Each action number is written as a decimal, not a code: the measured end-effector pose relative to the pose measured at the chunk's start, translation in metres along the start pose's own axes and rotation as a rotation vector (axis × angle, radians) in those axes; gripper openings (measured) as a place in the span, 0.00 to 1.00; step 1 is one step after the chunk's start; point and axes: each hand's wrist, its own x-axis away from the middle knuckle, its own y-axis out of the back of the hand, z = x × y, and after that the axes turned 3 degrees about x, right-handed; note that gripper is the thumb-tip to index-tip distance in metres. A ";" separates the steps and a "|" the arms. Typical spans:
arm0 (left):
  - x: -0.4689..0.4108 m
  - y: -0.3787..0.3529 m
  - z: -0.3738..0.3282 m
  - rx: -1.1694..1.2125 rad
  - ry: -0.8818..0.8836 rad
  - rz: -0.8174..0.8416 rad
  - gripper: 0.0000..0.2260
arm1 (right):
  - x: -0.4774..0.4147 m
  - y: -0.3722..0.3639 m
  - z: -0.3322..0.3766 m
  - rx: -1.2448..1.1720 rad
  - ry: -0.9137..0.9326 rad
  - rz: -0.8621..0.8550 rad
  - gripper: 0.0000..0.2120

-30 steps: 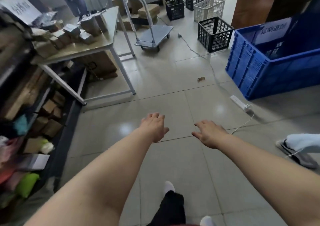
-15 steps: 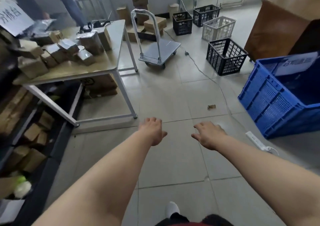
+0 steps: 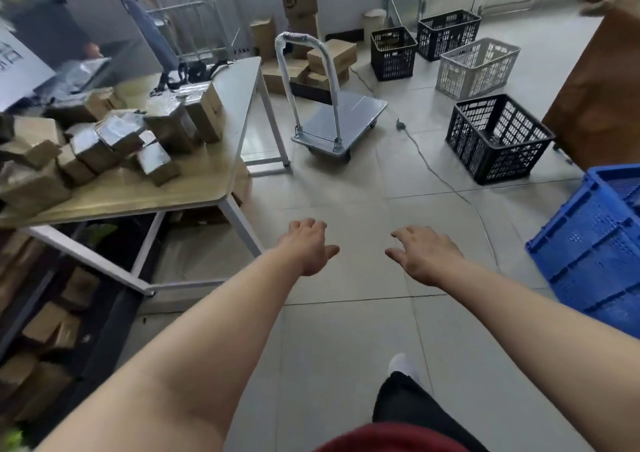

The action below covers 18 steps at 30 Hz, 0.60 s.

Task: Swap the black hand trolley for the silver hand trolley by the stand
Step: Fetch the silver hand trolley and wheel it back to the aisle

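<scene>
The silver hand trolley (image 3: 341, 119) stands on the tiled floor (image 3: 346, 330) ahead, just beside the far corner of the tabletop (image 3: 166, 188), its upright handle (image 3: 304, 81) at the near end and its flat deck bare. Both hands are stretched toward it but well apart from it: the left hand (image 3: 306, 247) and the right hand (image 3: 422, 256) are palm-down with fingers loosely spread, holding nothing. The step in hand looks like the walk-up to take the handle. It would go best with both hands set on the top bar, evenly spaced, and the trolley steered clear of the table leg (image 3: 277, 129) and the cable (image 3: 436, 171) lying beside its deck. No black trolley is clearly visible; a dark frame behind the tabletop might be it, but it is too blurred to tell.
</scene>
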 end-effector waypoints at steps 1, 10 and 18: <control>-0.021 0.013 -0.003 0.002 0.014 0.005 0.28 | -0.022 0.012 -0.005 0.001 0.010 0.013 0.24; -0.182 0.090 -0.004 0.063 0.048 -0.001 0.28 | -0.218 0.077 -0.022 0.007 0.091 0.046 0.25; -0.344 0.155 0.058 0.046 0.062 -0.008 0.28 | -0.391 0.109 -0.013 0.056 0.066 0.045 0.25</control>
